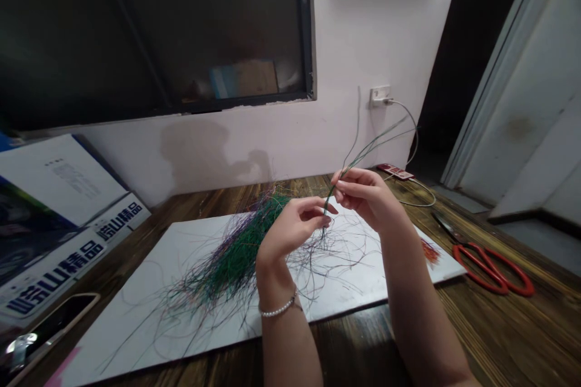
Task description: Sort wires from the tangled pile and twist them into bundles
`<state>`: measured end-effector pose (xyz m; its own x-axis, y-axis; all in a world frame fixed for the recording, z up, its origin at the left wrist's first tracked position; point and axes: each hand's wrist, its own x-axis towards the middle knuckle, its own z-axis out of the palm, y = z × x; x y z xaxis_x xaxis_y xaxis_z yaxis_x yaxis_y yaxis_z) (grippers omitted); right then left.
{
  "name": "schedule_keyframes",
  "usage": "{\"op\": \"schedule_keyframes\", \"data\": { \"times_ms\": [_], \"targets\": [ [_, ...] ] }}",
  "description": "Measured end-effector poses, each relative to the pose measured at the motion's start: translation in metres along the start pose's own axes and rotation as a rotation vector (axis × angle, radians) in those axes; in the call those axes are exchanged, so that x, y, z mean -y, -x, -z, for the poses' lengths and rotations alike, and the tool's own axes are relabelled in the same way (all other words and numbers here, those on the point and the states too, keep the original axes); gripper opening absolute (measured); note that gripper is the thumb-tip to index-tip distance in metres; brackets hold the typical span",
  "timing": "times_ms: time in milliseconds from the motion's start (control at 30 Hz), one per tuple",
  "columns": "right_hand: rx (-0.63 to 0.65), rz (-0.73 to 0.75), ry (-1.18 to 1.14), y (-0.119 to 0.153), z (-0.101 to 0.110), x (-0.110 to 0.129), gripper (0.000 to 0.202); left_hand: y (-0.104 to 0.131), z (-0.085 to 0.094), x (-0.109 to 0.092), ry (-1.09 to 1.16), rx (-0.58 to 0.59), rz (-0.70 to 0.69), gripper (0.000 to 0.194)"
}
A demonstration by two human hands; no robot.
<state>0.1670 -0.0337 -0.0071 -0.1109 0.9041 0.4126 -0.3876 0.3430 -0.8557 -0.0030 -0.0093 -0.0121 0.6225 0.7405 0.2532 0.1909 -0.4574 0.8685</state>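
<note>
Several thin green wires rise in a loose bunch from between my hands, their upper ends fanned out toward the wall. My right hand pinches the bunch between thumb and fingers. Just below and to the left, my left hand has thumb and fingertips closed around the lower part of the same wires. Beneath them, a big tangled heap of green and purple wires lies on a white board. Thin dark strands spread over the board under my hands.
Red-handled scissors lie on the wooden table at right, beside orange-red wire bits. A phone and a printed box are at left. Behind, a charging cable runs from a wall socket toward a red device.
</note>
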Motion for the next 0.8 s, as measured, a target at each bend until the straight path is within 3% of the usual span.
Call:
{"op": "schedule_keyframes", "data": {
  "times_ms": [133, 233, 433, 800],
  "targets": [
    [-0.006, -0.011, 0.023, 0.0, -0.002, -0.001, 0.004, -0.001, 0.001, -0.002, -0.096, -0.037, -0.061, 0.019],
    [-0.007, -0.029, 0.053, -0.001, -0.002, -0.002, 0.005, -0.002, -0.002, -0.004, 0.006, -0.002, -0.064, 0.021],
    [-0.009, -0.015, 0.047, -0.002, -0.003, -0.003, 0.007, -0.008, -0.016, -0.009, 0.262, -0.3, -0.099, 0.017],
    [-0.071, 0.141, 0.08, -0.001, -0.009, -0.006, 0.008, -0.017, -0.03, -0.015, 0.295, -0.487, -0.146, 0.009]
  ]
}}
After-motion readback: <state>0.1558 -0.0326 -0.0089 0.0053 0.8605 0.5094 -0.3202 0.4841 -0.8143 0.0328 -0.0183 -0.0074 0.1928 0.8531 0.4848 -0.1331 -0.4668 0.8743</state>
